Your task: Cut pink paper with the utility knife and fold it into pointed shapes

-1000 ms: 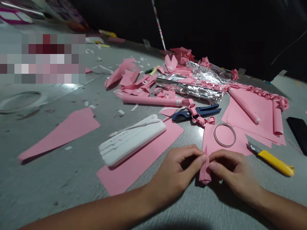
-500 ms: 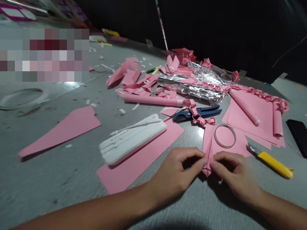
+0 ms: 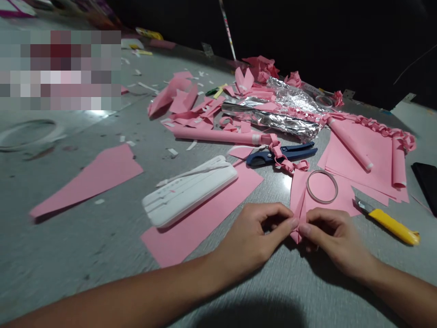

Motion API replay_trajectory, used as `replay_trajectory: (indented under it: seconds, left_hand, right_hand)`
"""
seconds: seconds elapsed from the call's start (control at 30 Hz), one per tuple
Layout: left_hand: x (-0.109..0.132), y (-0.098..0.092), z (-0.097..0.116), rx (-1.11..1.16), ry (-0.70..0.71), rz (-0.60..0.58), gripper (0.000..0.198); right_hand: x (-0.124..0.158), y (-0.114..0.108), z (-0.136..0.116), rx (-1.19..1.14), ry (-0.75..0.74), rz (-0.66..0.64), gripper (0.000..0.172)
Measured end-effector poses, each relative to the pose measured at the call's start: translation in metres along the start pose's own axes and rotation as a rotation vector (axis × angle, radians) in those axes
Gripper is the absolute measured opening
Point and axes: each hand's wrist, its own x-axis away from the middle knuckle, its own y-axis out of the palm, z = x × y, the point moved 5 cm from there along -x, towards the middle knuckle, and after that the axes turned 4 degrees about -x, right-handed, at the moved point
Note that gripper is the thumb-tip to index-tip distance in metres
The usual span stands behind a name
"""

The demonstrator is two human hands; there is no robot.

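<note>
Both my hands meet low on the grey table (image 3: 85, 255) over a folded strip of pink paper (image 3: 298, 205). My left hand (image 3: 254, 239) pinches the strip's near end from the left with thumb and forefinger. From the right, my right hand (image 3: 332, 239) pinches the same end, fingers curled. The strip runs away from me under a thin tape ring (image 3: 322, 187). A yellow utility knife (image 3: 389, 222) lies just right of my right hand.
A white plastic case (image 3: 189, 190) rests on a pink sheet (image 3: 205, 214) left of my hands. Blue scissors (image 3: 282, 155), a long pink paper roll (image 3: 218, 135), crumpled foil (image 3: 283, 114), pink sheets with rolls (image 3: 368, 159) and scraps lie beyond. A black phone (image 3: 426, 182) sits at the right edge.
The pink strip's near end has been drawn up shorter between my fingers. Both hands have shifted slightly away from me; the view has tilted down a little.
</note>
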Motion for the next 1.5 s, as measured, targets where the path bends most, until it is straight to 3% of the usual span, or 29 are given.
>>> replay_trajectory:
  seconds: [0.37, 0.57, 0.73, 0.9, 1.2, 1.5]
  left_hand:
    - [-0.0008, 0.0008, 0.0006, 0.029, 0.015, 0.015, 0.024]
    - [-0.0017, 0.0041, 0.0009, -0.060, 0.036, -0.053, 0.025]
    - [-0.0025, 0.0035, 0.0024, -0.127, 0.064, -0.017, 0.024]
    - [-0.0032, 0.0055, -0.0001, -0.157, 0.044, -0.058, 0.027]
    - [-0.0025, 0.0085, 0.0054, -0.168, 0.056, -0.155, 0.029]
    - [-0.0013, 0.0048, 0.0007, -0.299, 0.093, -0.097, 0.031]
  right_hand:
    - [-0.0018, 0.0000, 0.0025, -0.030, 0.031, -0.001, 0.032]
    - [-0.0036, -0.0069, 0.0060, -0.084, -0.048, 0.080, 0.039]
    - [-0.0040, -0.0071, 0.0019, -0.053, -0.107, 0.127, 0.032]
    - [-0.0043, -0.0032, -0.0020, -0.067, -0.102, 0.047, 0.027]
    - [-0.0065, -0.0065, 0.0046, -0.073, -0.071, 0.032, 0.035]
    - [-0.0043, -0.0077, 0.0029, -0.030, -0.049, 0.070, 0.045]
